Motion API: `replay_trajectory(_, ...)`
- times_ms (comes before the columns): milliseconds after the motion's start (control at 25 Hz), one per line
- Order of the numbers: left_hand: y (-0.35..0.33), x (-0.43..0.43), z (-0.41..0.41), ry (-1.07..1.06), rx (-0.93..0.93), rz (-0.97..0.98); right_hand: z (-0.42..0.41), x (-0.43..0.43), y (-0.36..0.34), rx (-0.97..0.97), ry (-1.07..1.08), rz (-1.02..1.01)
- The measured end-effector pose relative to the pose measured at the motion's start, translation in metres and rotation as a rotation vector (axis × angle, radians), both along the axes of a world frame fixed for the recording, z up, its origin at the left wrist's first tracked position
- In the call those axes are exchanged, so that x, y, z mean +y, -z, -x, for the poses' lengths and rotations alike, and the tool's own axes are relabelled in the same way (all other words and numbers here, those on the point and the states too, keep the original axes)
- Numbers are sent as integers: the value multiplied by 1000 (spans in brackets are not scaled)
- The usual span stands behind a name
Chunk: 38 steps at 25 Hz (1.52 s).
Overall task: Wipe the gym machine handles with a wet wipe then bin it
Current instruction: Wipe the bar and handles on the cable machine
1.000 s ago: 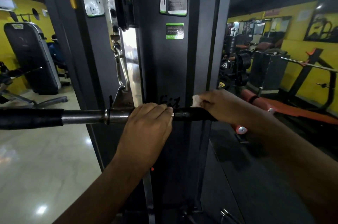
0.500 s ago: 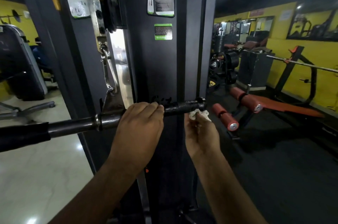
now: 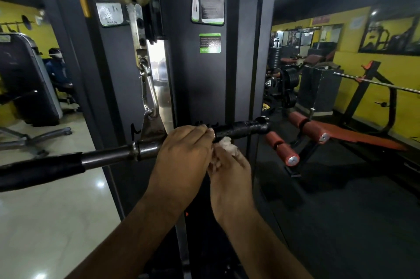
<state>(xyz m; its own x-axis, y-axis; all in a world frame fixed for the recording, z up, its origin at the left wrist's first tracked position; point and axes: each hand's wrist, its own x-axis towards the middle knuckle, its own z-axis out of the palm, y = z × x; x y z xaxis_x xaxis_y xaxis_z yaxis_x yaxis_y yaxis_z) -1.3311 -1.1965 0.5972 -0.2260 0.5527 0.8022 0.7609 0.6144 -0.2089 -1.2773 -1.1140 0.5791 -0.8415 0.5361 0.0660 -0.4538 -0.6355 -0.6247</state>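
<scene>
Rubber sleeving marks the left grip (image 3: 41, 170), the item farthest left of the centre bracket (image 3: 152, 132), which serves as reference point for the whole bar (image 3: 106, 160); bare steel shaft runs between the two. The bracket hangs from a carabiner (image 3: 148, 92) directly above it, so I judge that the bar is free to swing and turn. For that reason my left hand (image 3: 181, 160) is set immediately right of the bracket, fingers curled over the top of the bar, clamping it steady. Just right of those fingers sits the wet wipe (image 3: 223, 143), crumpled into a wad and pinched in the fingertips of my right hand (image 3: 229, 171), which rises from beneath the bar. The wad lies at the underside of the right grip (image 3: 241, 128); actual contact cannot be confirmed. Approaching from below is, in my judgement, meant to reach the lower face of that grip, which extends rightward from the bracket to the bar end.
</scene>
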Motion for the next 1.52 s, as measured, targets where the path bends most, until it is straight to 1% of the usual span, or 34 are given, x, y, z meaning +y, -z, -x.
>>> replay_trajectory(40,0,-1,0,3,-8,4,-6,-3,4,-24,115,-121)
replay_trajectory(80,-1,-1,-1,5,-19,8,-10,1,8,-53,280,-267)
replay_trajectory(160,-1,-2,-1,6,-36,11,-10,19,10,-104,634,-712)
replay_trajectory(200,-1,-2,-2,10,-42,5,-8,28,8,-106,746,-950)
replay_trajectory(280,-1,-3,-2,24,-47,-4,1,44,5,-81,821,-1364)
replay_trajectory(360,0,-5,-4,38,-59,5,11,55,4,-50,813,-1658)
replay_trajectory(440,0,-8,-4,26,-59,31,12,64,4,-47,772,-1812)
replay_trajectory(520,0,-12,-3,17,-42,46,10,74,6,-91,772,-1897)
replay_trajectory(560,0,-14,-1,19,-25,43,8,81,7,-139,801,-1933)
replay_trajectory(640,0,-16,3,30,12,38,7,94,10,-304,824,-1966)
replay_trajectory(720,3,-17,5,21,29,50,4,100,14,-484,766,-1954)
replay_trajectory(760,5,-17,5,15,27,58,2,99,16,-542,753,-1950)
replay_trajectory(800,6,-17,4,15,19,63,1,95,19,-583,765,-1932)
replay_trajectory(880,8,-19,2,9,4,75,-1,82,23,-628,802,-1827)
replay_trajectory(1000,6,-20,-3,2,4,78,-5,63,30,-676,792,-1694)
replay_trajectory(1120,8,-24,-10,-13,-10,91,-16,53,34,-662,699,-1559)
replay_trajectory(1360,30,-52,-68,-93,-188,67,-50,28,43,-585,353,-1408)
replay_trajectory(1400,36,-62,-81,-118,-251,39,-56,22,46,-565,286,-1388)
replay_trajectory(1440,41,-73,-96,-140,-355,-2,-63,16,51,-528,207,-1367)
replay_trajectory(1520,57,-102,-134,-247,-620,-117,-80,-3,64,-446,31,-1380)
